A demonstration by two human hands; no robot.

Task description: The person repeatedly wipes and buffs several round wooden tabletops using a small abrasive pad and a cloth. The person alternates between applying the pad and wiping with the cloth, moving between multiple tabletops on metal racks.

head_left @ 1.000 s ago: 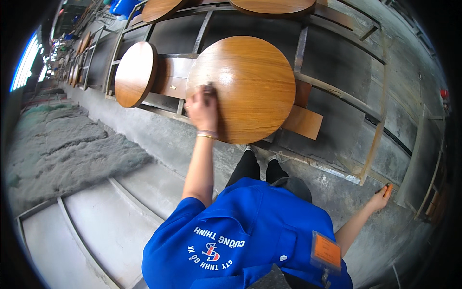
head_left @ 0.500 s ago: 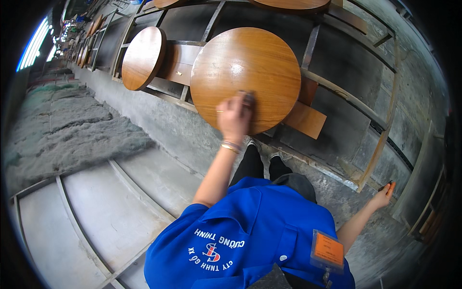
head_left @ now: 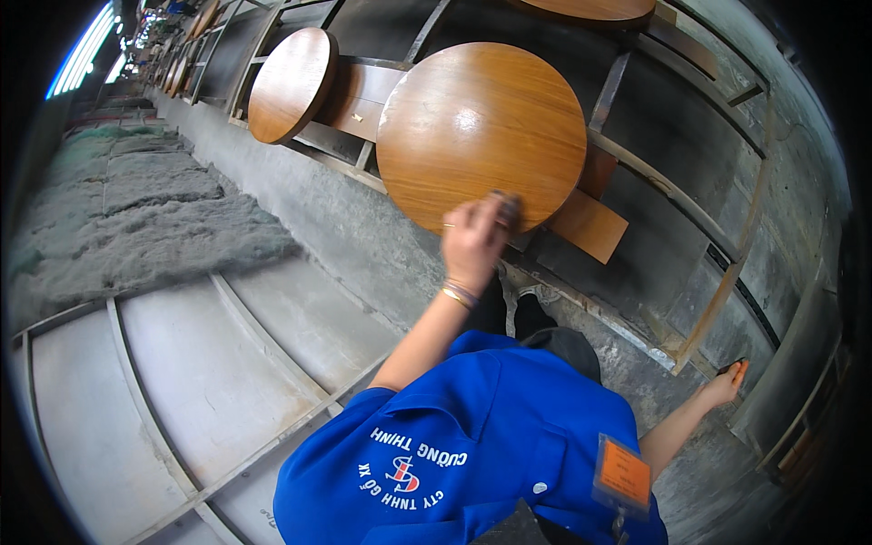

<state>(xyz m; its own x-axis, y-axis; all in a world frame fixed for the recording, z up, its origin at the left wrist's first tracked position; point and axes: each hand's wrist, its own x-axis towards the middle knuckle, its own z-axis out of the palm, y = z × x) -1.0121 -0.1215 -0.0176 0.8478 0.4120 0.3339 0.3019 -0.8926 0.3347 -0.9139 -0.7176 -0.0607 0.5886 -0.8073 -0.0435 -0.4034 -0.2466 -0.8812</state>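
A round wooden tabletop with a glossy brown grain lies in front of me on a metal frame. Near its front edge, my left hand is closed around a small dark block, pressed against the wood; the block is blurred, and its exact kind cannot be made out. Far off to the right, away from the tabletop, my right hand has its fingers closed on a thin dark piece too small to name.
Flat brown wooden boards stick out beneath the tabletop. A smaller tilted wooden disc stands to its left, and part of another round top shows behind. Metal rails run rightward. Grey dust-covered matting and pale framed panels lie left.
My left hand has slid the dark block toward me and slightly right, to the tabletop's near edge. My right hand stays out to the side. The whole view has shifted a little.
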